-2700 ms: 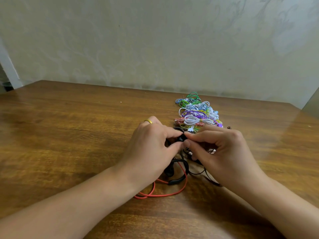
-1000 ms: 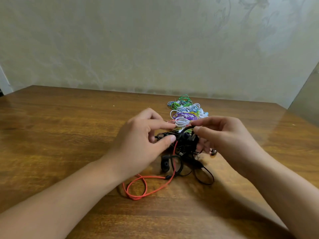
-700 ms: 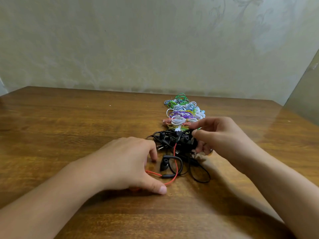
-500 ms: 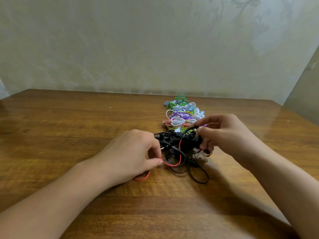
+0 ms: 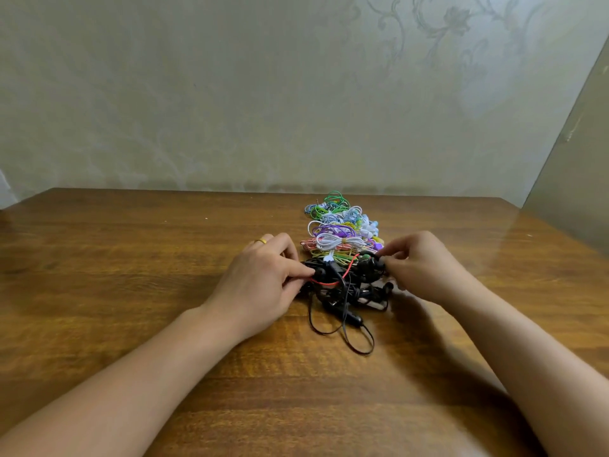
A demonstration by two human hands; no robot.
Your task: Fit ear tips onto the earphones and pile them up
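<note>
The left hand (image 5: pixel 260 285) pinches one black earbud (image 5: pixel 319 273) between thumb and forefinger, the other fingers curled loosely behind, and the right hand (image 5: pixel 425 268) pinches the other black earpiece with its ear hook (image 5: pixel 367 267) in the same way; neither hand is spread open, and each has hold of one end of the same red-corded earphone (image 5: pixel 342 275). Holding both earpieces at once seems meant to keep the set together and low, just over the black tangle of earphones (image 5: pixel 349 298) it is being set down on, so that the cord does not trail loose. Whether the ear tips are seated cannot be told, since the fingertips cover them. The held earphone lies stretched between the hands, its long axis running left to right across the view, with the red cord sagging in a shallow arc between the two buds. Below it, black cords loop out toward the person over the wooden table (image 5: pixel 131 258). Just beyond the hands a row of bundled coloured earphones (image 5: pixel 339 232) runs away toward the wall (image 5: pixel 230 94), its long axis crossing that of the held set, which suggests finished sets are kept there in line.
</note>
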